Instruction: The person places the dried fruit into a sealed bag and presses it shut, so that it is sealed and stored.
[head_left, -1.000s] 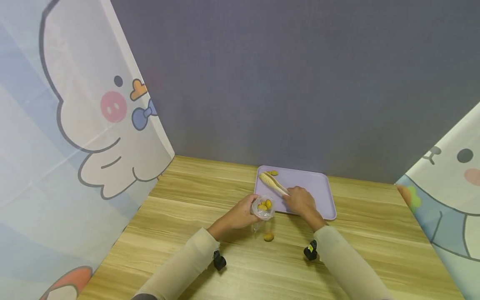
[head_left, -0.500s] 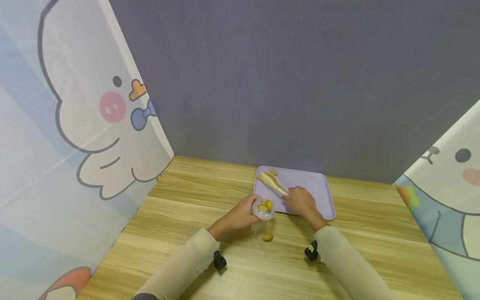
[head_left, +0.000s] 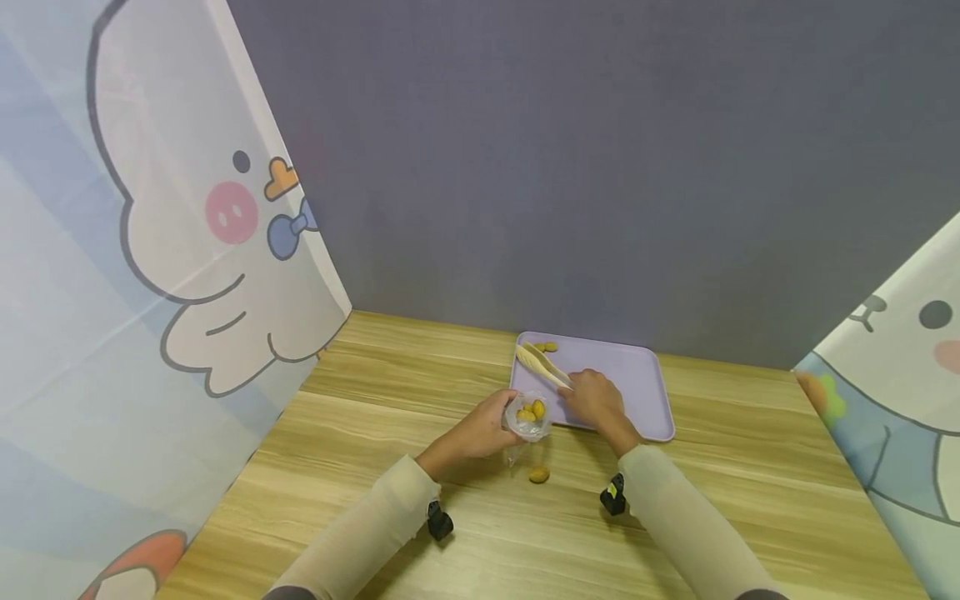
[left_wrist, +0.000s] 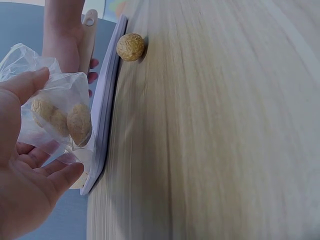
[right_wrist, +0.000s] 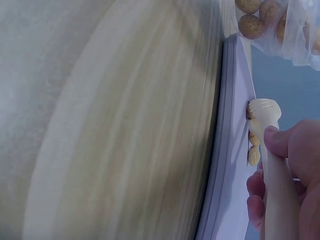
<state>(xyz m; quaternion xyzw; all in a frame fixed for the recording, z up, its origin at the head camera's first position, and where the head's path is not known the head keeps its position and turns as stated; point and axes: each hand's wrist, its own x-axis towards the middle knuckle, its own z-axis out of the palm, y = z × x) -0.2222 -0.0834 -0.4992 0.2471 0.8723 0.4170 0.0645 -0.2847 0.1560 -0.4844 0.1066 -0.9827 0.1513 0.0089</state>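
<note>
My left hand [head_left: 483, 427] holds a clear plastic bag [left_wrist: 75, 82] by its sides, mouth upward. Several wrinkled golden-brown oval pieces [left_wrist: 79, 122], nut-like in look, lie inside it. My right hand [head_left: 594, 398] grips cream-coloured tongs [head_left: 542, 365], thumb along one arm. The tongs' toothed head [right_wrist: 265, 107] is low over the left part of the lilac tray [head_left: 633, 375], right at one of the brown pieces [right_wrist: 250, 112]; whether it pinches that piece I cannot tell. More brown pieces [right_wrist: 254, 155] lie on the tray beside the head.
One loose brown piece [head_left: 538, 474] lies on the wood-grain table [head_left: 360, 400], in front of the tray and nearer me than the bag. A grey panel [head_left: 562, 167] stands behind the table. Cartoon-printed cloths [head_left: 225, 275] hang at both sides.
My right hand and the tongs have shifted slightly left across the tray. The left hand and bag have stayed about in place.
</note>
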